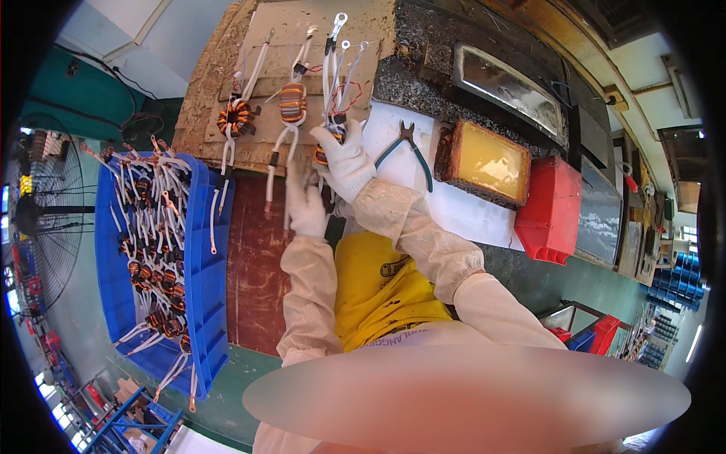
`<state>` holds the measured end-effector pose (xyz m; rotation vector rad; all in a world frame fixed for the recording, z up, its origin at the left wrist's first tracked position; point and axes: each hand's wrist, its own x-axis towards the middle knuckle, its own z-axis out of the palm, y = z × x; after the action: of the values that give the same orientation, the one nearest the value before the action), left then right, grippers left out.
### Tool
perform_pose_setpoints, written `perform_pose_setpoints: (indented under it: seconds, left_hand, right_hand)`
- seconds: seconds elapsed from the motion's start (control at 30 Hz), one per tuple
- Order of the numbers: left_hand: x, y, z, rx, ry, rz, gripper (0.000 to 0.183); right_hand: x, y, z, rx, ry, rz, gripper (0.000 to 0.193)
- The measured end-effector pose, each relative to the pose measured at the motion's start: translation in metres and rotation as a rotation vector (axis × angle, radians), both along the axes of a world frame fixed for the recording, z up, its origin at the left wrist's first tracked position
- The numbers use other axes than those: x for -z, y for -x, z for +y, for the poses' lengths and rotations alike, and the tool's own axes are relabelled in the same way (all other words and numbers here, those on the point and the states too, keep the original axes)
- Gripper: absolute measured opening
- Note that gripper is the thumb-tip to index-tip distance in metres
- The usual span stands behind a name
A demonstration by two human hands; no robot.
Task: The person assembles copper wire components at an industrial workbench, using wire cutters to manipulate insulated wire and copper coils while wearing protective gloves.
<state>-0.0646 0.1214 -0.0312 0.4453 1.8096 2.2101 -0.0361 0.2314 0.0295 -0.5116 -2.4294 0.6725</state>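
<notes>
White gloves cover both hands. My right hand is closed around a copper-wound coil, whose white leads stretch toward the far side of the board and end in ring terminals. Just left of it, my left hand is beside the coil's near leads; its fingers are smeared by motion, so their grip cannot be made out. Two more wound coils lie to the left: a brown upright one and a ring-shaped one, both with white leads.
At left stands a blue crate full of coils with leads. Green-handled cutting pliers lie on a white sheet. Farther right are an amber-filled tray, a shiny metal-topped trough and a red bin. A fan stands far left.
</notes>
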Motion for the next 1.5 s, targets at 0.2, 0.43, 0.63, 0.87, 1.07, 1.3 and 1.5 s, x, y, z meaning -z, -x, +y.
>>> perform_pose_setpoints:
  seconds: [0.2, 0.43, 0.63, 0.87, 1.07, 1.3, 1.5]
  left_hand:
    - [-0.027, 0.031, -0.02, -0.092, 0.042, -0.029, 0.056]
    - [-0.046, 0.015, -0.007, 0.001, 0.215, 0.069, 0.036]
    - [-0.07, 0.053, 0.021, 0.031, 0.192, 0.259, 0.035]
    - [-0.104, 0.058, 0.062, 0.098, 0.425, 0.092, 0.049]
    - [-0.087, 0.063, 0.063, 0.088, 0.237, 0.169, 0.052]
    - [-0.053, 0.042, 0.02, 0.033, 0.267, 0.038, 0.052]
    - [-0.018, 0.008, -0.009, 0.058, 0.442, 0.173, 0.053]
  right_hand:
    - [-0.005, -0.001, 0.0, -0.025, 0.035, -0.029, 0.068]
    - [-0.002, 0.004, -0.002, -0.044, -0.007, -0.056, 0.056]
    - [0.001, 0.002, -0.004, -0.033, -0.031, 0.063, 0.055]
    - [0.008, 0.024, -0.002, 0.107, 0.742, 0.042, 0.043]
    - [0.017, 0.031, -0.001, 0.211, 0.819, 0.165, 0.046]
    - [0.001, 0.01, 0.002, -0.111, 0.155, 0.062, 0.044]
    - [-0.018, 0.032, 0.011, -0.054, 0.163, -0.098, 0.064]
